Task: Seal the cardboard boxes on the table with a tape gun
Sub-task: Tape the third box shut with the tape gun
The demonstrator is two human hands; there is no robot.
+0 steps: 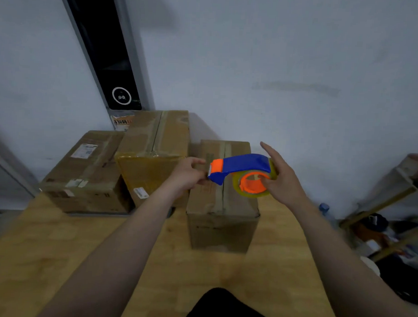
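A blue and orange tape gun [241,167] with a clear tape roll hangs in the air above a small cardboard box [221,206] in the middle of the wooden table [81,260]. My right hand [282,178] holds the gun at the roll, thumb in the orange hub, index finger straight up. My left hand [187,173] pinches the loose tape end at the gun's orange nose. Two larger boxes stand behind: a tall one [153,156] and a low one [84,175] at the left.
A white wall rises right behind the boxes, with a dark panel [105,52] in a grey frame at the upper left. Off the table's right edge stand a wooden rack [379,207], a bottle [324,208] and clutter on the floor.
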